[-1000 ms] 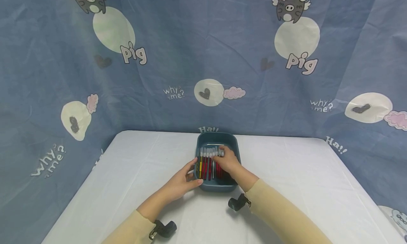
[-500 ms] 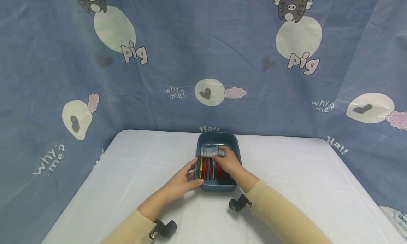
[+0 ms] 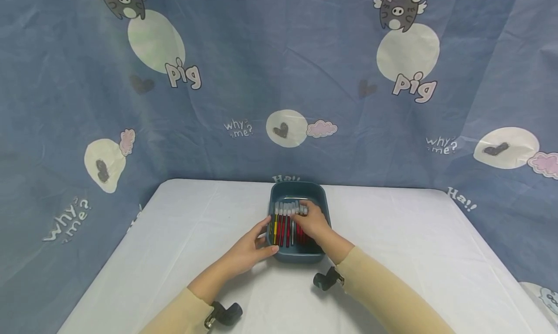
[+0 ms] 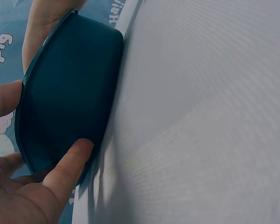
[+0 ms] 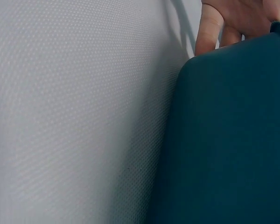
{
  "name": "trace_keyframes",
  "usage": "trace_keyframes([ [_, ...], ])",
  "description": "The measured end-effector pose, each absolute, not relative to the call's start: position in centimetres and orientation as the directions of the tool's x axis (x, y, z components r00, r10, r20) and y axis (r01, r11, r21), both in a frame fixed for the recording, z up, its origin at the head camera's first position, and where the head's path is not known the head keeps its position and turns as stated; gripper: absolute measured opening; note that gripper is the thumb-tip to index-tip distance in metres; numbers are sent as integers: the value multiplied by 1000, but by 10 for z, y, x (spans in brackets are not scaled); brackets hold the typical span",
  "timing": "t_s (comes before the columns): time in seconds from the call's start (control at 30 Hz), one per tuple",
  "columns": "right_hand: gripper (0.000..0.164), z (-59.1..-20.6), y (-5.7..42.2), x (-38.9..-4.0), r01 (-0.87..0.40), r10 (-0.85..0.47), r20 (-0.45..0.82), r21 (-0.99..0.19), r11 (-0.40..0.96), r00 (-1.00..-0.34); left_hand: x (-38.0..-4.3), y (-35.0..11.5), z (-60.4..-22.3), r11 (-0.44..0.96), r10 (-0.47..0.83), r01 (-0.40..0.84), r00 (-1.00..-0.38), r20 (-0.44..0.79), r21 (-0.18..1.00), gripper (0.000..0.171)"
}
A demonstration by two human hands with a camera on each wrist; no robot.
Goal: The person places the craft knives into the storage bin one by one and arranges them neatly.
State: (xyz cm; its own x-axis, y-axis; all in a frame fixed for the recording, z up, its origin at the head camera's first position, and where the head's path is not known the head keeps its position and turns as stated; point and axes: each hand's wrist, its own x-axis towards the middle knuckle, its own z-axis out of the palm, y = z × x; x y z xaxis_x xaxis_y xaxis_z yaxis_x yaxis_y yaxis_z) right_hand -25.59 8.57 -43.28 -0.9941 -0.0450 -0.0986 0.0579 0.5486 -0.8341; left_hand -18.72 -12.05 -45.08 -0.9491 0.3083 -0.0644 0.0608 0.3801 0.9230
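A dark teal plastic basin (image 3: 298,258) sits on the white table with a row of slim capped pens (image 3: 281,230) lying inside. Their barrels are red, yellow and grey, and their pale caps (image 3: 283,209) point to the far end. My left hand (image 3: 247,250) rests against the basin's near left corner, fingers spread, thumb at the front rim. In the left wrist view, its fingertips touch the basin's outer wall (image 4: 70,84). My right hand (image 3: 311,221) reaches over the right rim, thumb and fingers curled about the capped ends of pens at the right of the row, partly hiding them.
A white cloth covers the table (image 3: 392,237). Behind it hangs a blue printed curtain (image 3: 209,82), near the basin's far end. Black wrist cameras (image 3: 227,313) stick out below both forearms.
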Motion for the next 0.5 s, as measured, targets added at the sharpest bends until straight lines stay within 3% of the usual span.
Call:
trace_keyframes([
  [0.5,74,-432,89,-258,-65,-154,-72,-679,731,-985,-187,-120,-450,372,317,61,-946,-65,926,85],
])
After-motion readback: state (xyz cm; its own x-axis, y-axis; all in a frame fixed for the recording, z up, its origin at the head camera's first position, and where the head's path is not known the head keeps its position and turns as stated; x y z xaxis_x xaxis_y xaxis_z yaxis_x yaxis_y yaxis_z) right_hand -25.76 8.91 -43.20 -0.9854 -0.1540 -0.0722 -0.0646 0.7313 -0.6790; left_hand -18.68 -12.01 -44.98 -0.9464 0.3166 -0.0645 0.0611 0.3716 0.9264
